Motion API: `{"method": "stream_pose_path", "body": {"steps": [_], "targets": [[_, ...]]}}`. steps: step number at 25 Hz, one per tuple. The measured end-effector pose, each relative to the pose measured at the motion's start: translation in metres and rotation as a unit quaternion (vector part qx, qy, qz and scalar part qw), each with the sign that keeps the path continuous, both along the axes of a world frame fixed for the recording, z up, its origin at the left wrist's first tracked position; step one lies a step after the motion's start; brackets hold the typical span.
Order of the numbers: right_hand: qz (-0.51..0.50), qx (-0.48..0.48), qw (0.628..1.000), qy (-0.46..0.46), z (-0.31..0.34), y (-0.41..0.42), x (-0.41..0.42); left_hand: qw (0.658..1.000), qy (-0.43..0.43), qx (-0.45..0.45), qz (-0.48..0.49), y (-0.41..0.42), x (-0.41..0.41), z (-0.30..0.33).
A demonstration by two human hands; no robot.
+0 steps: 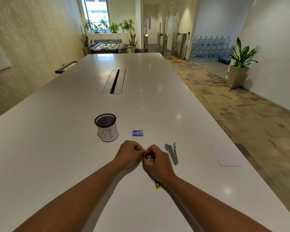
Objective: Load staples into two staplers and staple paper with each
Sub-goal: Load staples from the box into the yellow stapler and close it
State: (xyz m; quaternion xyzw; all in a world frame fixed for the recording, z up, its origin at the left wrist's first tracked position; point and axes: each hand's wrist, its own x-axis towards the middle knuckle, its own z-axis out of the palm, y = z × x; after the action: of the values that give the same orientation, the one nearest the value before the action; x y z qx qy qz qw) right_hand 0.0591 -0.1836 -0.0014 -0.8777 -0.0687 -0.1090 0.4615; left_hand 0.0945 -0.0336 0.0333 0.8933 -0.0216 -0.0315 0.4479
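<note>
Both hands meet near the table's front middle. My right hand [156,162] is closed around a black and yellow stapler [157,184], whose rear end pokes out under the wrist. My left hand [130,151] pinches a small metal strip of staples [145,154] at the stapler's front end. A blue and silver stapler [172,153] lies swung open on the table just right of my right hand. A small blue staple box [137,133] rests beyond the hands. A white sheet of paper [225,155] lies far right near the table edge.
A black mesh cup [106,127] wrapped in paper marked "BIN" stands left of the staple box. A cable slot [114,82] is set into the long white table [57,148]. The table's right edge runs close to the paper.
</note>
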Motion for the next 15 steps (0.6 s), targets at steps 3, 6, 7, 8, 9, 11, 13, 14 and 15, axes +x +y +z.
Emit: {"method": "stream_pose_path", "body": {"steps": [3, 6, 7, 8, 9, 11, 13, 14, 15], "targets": [[0.001, 0.002, 1.0, 0.0, -0.001, 0.0003, 0.0006, 1.0, 0.002, 0.015, -0.008, 0.001, 0.0014, 0.0019], [0.003, 0.002, 1.0, 0.002, -0.0006, 0.0004, 0.001, 0.999, -0.001, 0.037, -0.023, 0.0016, 0.0029, 0.0008], [0.003, 0.002, 1.0, 0.002, -0.0006, 0.0005, 0.0009, 0.999, -0.004, 0.043, -0.028, 0.002, 0.0033, 0.0012], [0.002, 0.002, 1.0, 0.001, -0.0006, 0.0004, 0.001, 0.998, -0.006, 0.046, -0.033, 0.0029, 0.0042, 0.001], [0.001, 0.002, 1.0, 0.0, -0.0007, 0.0003, 0.0012, 0.998, -0.007, 0.049, -0.037, 0.0036, 0.0048, 0.0011], [-0.001, 0.004, 1.0, -0.002, -0.001, 0.0002, 0.0019, 0.997, -0.007, 0.057, -0.044, 0.004, 0.005, 0.0017], [0.004, 0.002, 1.0, -0.001, -0.0011, 0.0, 0.0017, 0.997, -0.005, 0.067, -0.045, 0.0028, 0.0051, 0.0024], [0.005, 0.001, 1.0, -0.002, -0.001, 0.0001, 0.0014, 0.996, -0.004, 0.073, -0.044, 0.0017, 0.0049, 0.0031], [0.004, 0.002, 1.0, -0.002, -0.0011, -0.0001, 0.0013, 0.996, -0.003, 0.079, -0.043, 0.0006, 0.0045, 0.0038]]}}
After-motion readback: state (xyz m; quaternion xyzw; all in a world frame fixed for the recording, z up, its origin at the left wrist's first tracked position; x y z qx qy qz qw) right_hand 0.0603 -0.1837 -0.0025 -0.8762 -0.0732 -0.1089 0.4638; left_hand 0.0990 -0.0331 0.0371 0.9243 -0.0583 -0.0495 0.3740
